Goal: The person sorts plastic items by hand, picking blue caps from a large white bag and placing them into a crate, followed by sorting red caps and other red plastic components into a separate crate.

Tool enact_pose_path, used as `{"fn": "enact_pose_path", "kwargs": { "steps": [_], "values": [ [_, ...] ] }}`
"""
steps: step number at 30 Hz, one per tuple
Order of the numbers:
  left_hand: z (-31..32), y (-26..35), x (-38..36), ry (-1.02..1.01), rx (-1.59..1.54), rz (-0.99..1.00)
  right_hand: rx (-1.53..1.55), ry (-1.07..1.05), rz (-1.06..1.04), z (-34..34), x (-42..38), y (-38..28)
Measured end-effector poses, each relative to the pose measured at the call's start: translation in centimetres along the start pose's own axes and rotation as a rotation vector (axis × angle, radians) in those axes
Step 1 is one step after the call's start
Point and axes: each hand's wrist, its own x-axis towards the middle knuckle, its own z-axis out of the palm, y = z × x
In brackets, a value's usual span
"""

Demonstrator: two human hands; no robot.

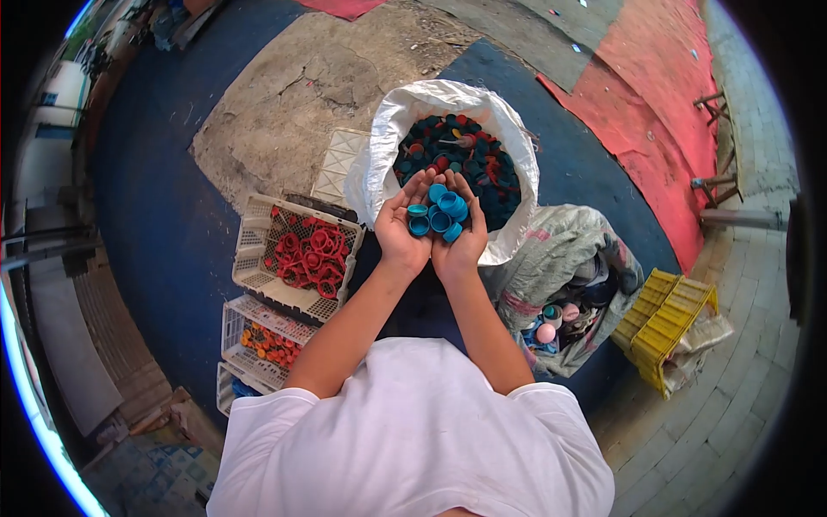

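My left hand (398,231) and my right hand (467,248) are cupped side by side, palms up, holding several blue plastic bottle caps (447,202). The caps rest loosely on the palms and fingers, some showing their hollow insides. Both hands are at the near rim of a large white sack (380,159), over its opening. Inside the sack lies a heap of dark green and red caps (439,142), with a few pale pieces among them. My hands hide the near part of the heap.
At left, a cream crate (250,246) holds red plastic rings (314,258); a lower crate (231,332) holds orange pieces (269,345). A grey sack (538,250) with mixed items lies open at right, beside a yellow crate (663,319). Blue sheeting (164,172) covers the floor.
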Motion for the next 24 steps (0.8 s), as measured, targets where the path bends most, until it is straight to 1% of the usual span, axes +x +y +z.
{"fn": "enact_pose_path", "kwargs": {
  "steps": [3, 7, 9, 12, 18, 21, 24],
  "values": [
    [0.7, 0.5, -1.2, 0.028, 0.026, 0.054, -0.001, -0.061, 0.021, 0.8, -0.5, 0.1],
    [0.7, 2.0, -2.4, -0.015, -0.015, 0.116, -0.017, -0.117, 0.019, 2.1, -1.3, 1.1],
    [0.8, 3.1, -3.1, 0.013, -0.063, 0.149, -0.043, -0.132, 0.038, 3.4, -2.3, 1.6],
    [0.8, 4.7, -4.9, 0.055, -0.112, 0.229, -0.090, -0.216, 0.098, 4.5, -3.4, 2.9],
    [-2.3, 8.0, -11.2, 0.151, -0.196, 0.441, -0.190, -0.374, 0.325, 4.1, -7.8, 8.0],
    [-6.1, 9.0, -16.2, 0.202, -0.277, 0.581, -0.280, -0.409, 0.477, 3.8, -12.4, 10.8],
    [-9.0, 9.5, -22.7, 0.256, -0.382, 0.709, -0.354, -0.471, 0.610, 2.2, -17.8, 13.5]
  ]
}}
